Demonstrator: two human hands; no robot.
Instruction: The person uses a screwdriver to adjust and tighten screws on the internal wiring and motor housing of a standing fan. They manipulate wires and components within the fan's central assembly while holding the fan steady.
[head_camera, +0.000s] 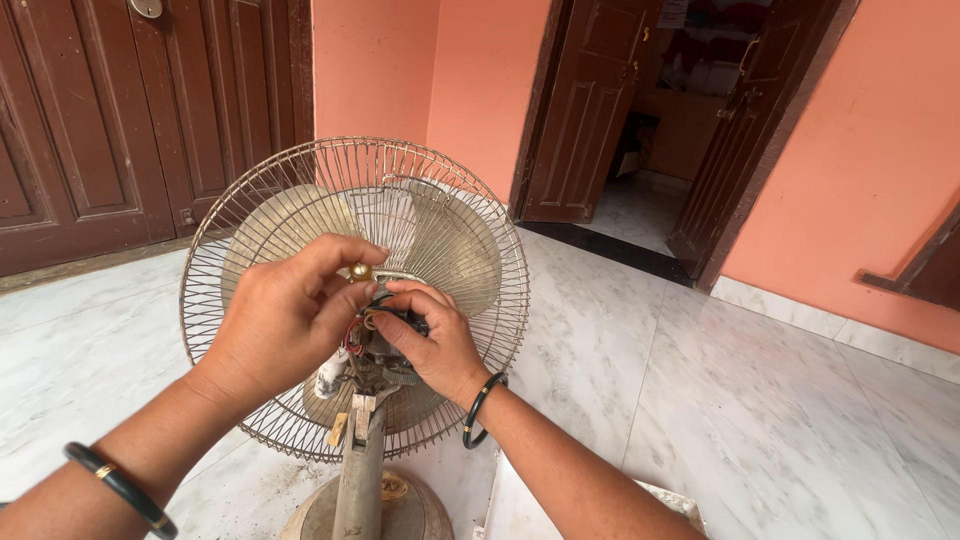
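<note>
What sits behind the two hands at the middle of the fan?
Behind the left hand and right hand are the exposed motor with red wires, a brass knob, then blades inside the wire guard. The hands cover the motor's sides.

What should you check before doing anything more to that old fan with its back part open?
1. Blades still: ok. The pale translucent fan blades look sharp, not blurred.
2. Round rusty wire fan guard in place around the blades: ok.
3. Left hand grip: ok. Its fingertips pinch the small brass knob on top of the motor.
4. Right hand placement: ok. It grips the exposed dark motor from the side, beside the red wires.
5. Power off: cannot tell. No plug or switch shows.
6. Stand steady: cannot tell. The grimy grey pole and round base are partly cut off.
</note>
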